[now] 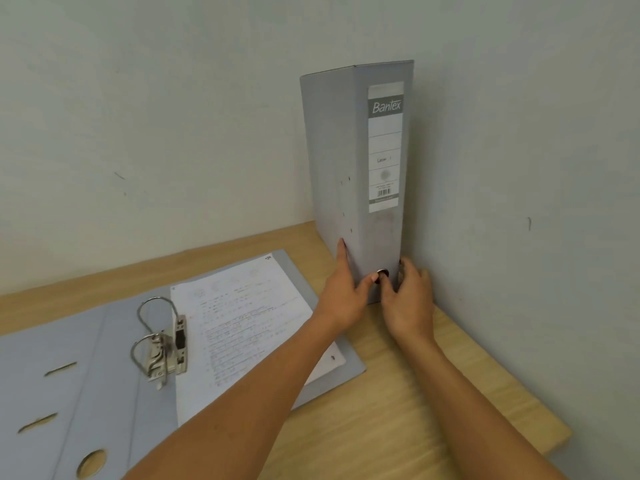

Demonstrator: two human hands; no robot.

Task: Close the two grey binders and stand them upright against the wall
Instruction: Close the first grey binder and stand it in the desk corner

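Observation:
One grey binder (349,150) stands closed and upright in the corner, its labelled spine facing me and its right side against the wall. My left hand (343,292) grips its lower left edge, thumb near the spine's finger hole. My right hand (408,299) holds its lower right edge beside the wall. The second grey binder (86,358) lies open and flat on the desk at the left. Its metal ring mechanism (162,341) stands up in the middle, and printed white sheets (242,327) lie on its right half, under my left forearm.
The light wooden desk (415,393) fills a corner between two pale walls (156,133). Its right edge ends near the lower right. Bare desk surface shows between the open binder and the right wall.

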